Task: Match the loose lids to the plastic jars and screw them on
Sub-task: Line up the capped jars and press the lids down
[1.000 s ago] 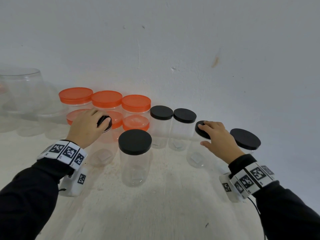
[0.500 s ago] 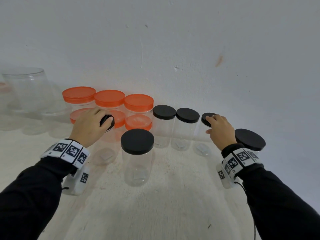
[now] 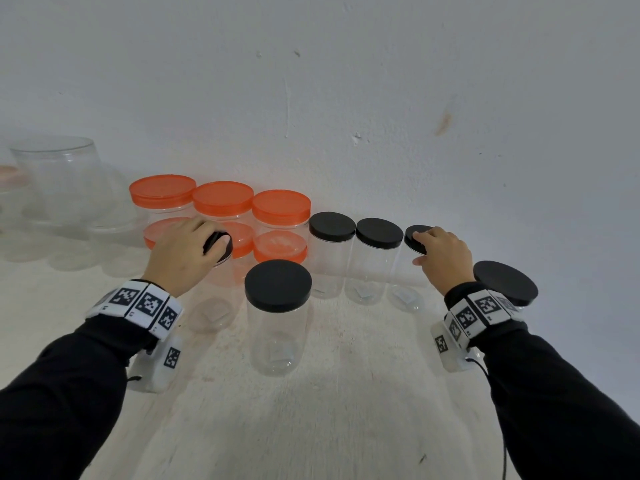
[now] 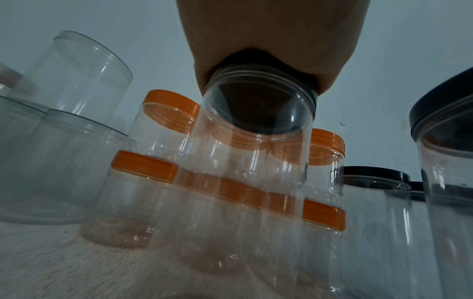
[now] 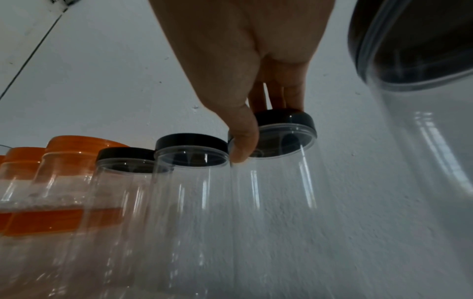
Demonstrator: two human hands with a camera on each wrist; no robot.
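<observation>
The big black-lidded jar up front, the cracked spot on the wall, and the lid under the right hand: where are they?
Front jar (image 3: 278, 286): head view, on its black lid's top.
Wall chip (image 3: 356, 136): head view, on the chipped mark.
Right-hand lid (image 5: 284, 120): right wrist view, on its black side rim.

Six black-lidded clear jars (image 3: 277, 317) stand on the desk (image 3: 346, 410), six orange-lidded jars (image 3: 281, 216) toward its far edge, and at least two lidless clear containers (image 3: 59, 174) near its far left corner.

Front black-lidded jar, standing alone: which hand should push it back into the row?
Probably left. The left hand sits nearer the front jar; the right hand grips a lid further away.
</observation>
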